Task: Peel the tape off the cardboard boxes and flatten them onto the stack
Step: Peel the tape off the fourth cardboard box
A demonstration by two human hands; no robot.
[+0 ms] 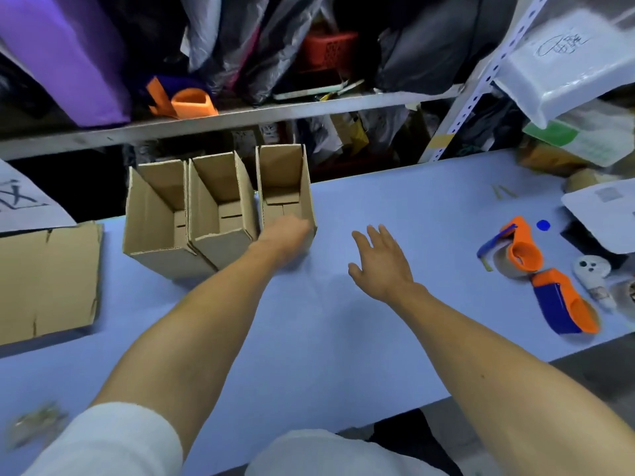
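Three open cardboard boxes stand in a row at the back of the blue table (309, 338): a left box (154, 218), a middle box (220, 207) and a right box (283, 180). My left hand (285, 235) is at the near wall of the right box, fingers curled over its rim and hidden from view. My right hand (379, 259) hovers over the table to the right of that box, fingers spread, holding nothing. A stack of flattened cardboard (44, 280) lies at the table's left edge.
Two orange and blue tape dispensers (515, 249) (563, 304) lie at the right, beside a small white object (591, 269). A shelf (240, 118) crammed with bags runs behind the table. Papers and packages crowd the far right corner.
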